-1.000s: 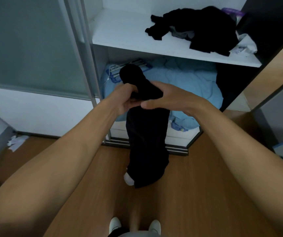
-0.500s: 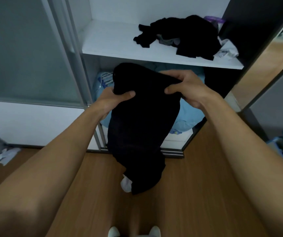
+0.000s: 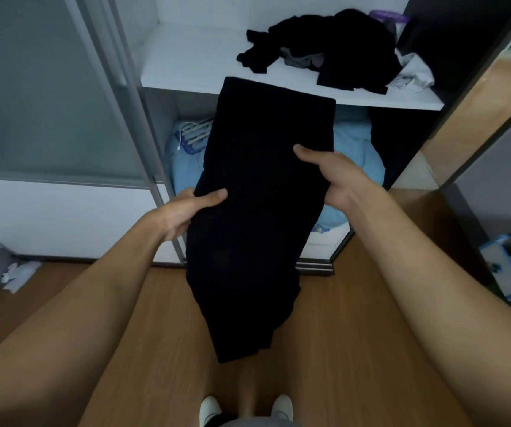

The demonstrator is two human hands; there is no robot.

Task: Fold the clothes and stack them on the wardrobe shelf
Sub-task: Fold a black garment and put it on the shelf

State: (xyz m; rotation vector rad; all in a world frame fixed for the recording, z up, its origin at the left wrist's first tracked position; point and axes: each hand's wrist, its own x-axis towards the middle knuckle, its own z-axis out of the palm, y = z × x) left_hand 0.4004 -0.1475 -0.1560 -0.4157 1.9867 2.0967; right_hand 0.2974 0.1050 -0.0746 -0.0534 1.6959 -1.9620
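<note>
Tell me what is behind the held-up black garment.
Either side of the black garment, light blue bedding and hangers show in the compartment under the white shelf. The garment hides the compartment's middle and part of the shelf's front edge.

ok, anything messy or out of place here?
Yes. The clothes pile on the shelf is crumpled and unfolded, with a white piece spilling toward its right end. On the floor at left lie white scraps. The garment held by the left hand and right hand looks flat, nothing odd.
</note>
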